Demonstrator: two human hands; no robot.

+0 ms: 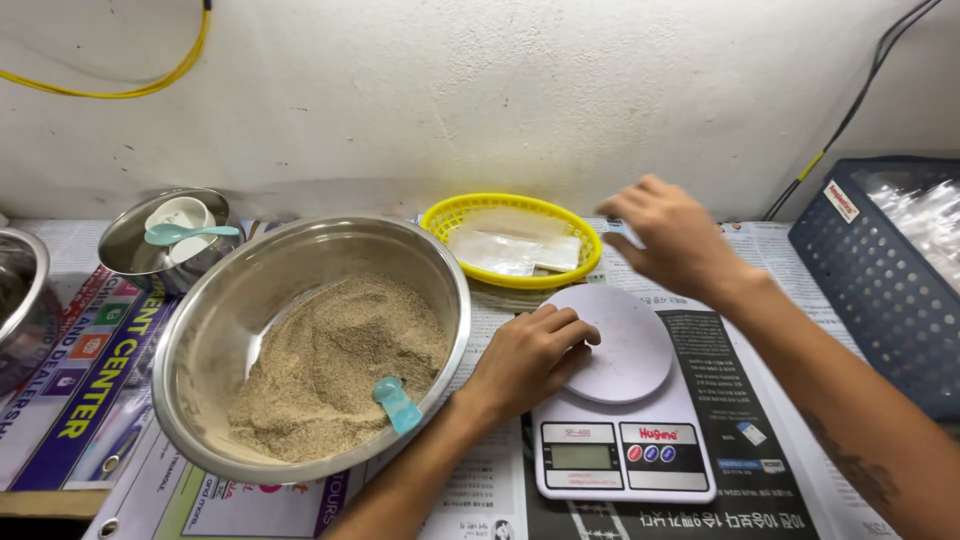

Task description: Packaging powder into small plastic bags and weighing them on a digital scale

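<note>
Scale platform (622,342) was touched at its rim by the left hand (528,357), fingers curled, nothing gripped; right hand (668,237) was held loosely open beside the yellow basket (452,212), steel bowl (432,260) just left

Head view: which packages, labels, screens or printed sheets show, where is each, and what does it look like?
Kitchen scale: right of the steel bowl, white; small grey screen, blank or too dim to tell, left hand at its platter.
Clear flat packets: in the yellow basket.
White label: blue crate rim, far right.
Printed sheets: covering the tabletop, multicoloured.
</note>
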